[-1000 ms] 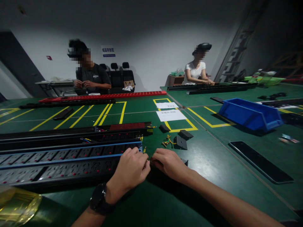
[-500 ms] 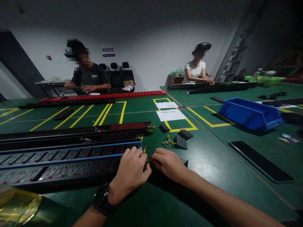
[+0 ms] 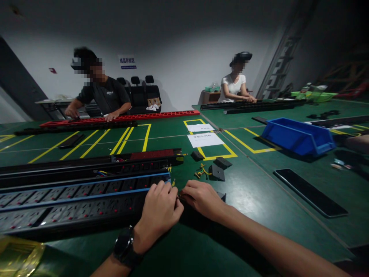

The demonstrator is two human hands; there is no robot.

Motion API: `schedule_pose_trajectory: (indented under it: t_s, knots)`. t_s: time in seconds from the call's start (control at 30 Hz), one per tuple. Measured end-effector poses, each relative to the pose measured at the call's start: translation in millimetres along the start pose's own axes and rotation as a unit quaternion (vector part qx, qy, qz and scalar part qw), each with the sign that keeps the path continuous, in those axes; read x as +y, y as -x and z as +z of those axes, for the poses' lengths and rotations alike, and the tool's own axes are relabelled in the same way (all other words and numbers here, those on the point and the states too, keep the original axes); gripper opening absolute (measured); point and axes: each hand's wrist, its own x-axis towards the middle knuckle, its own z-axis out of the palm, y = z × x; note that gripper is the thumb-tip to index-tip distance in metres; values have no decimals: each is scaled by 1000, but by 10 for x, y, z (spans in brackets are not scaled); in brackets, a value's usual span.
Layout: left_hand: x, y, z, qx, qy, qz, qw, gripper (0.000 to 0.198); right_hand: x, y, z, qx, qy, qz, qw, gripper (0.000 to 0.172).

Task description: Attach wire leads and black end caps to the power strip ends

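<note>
My left hand [image 3: 163, 206], with a black watch [image 3: 124, 246] on its wrist, is closed at the right end of the nearest black power strip [image 3: 95, 209]. Facing it, my right hand [image 3: 203, 198] is pinched shut, fingertips almost touching the left ones. Something tiny sits between the fingertips, too small and covered to name. A yellow-green wire end [image 3: 173, 182] sticks up just behind my left fingers. Beyond my right hand lie a small yellow-green wire bundle [image 3: 202, 171] and several black end caps [image 3: 216, 173].
More strips lie behind, one with a dark red section [image 3: 152, 154]. A blue bin [image 3: 296, 136] and black phone [image 3: 309, 192] are at right. Yellow clear plastic [image 3: 20, 256] lies front left. Two co-workers sit across the table; another person's arm [image 3: 356, 144] reaches in from the right.
The view has shifted slightly. My hands keep nearly the same closed pose at the strip's end. The co-worker at left has moved a hand outward along the red rail; an arm has appeared at right.
</note>
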Motion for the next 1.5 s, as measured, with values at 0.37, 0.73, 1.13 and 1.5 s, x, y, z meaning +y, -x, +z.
schedule_pose_trajectory:
  t_s: [0.37,0.73,1.13,1.5]
  knots:
    - [60,17,52,28,-5,-2,1000,13,8,-30,-32,-11,38,20,999,4]
    - [43,-2,65,14,-9,-4,1000,13,-59,-58,-54,-32,70,22,997,10]
    - [32,14,74,31,-2,9,999,14,-64,-92,-138,-82,80,14,993,21]
    - [64,-6,44,19,0,-6,1000,14,-18,-52,-177,-113,45,-12,993,10]
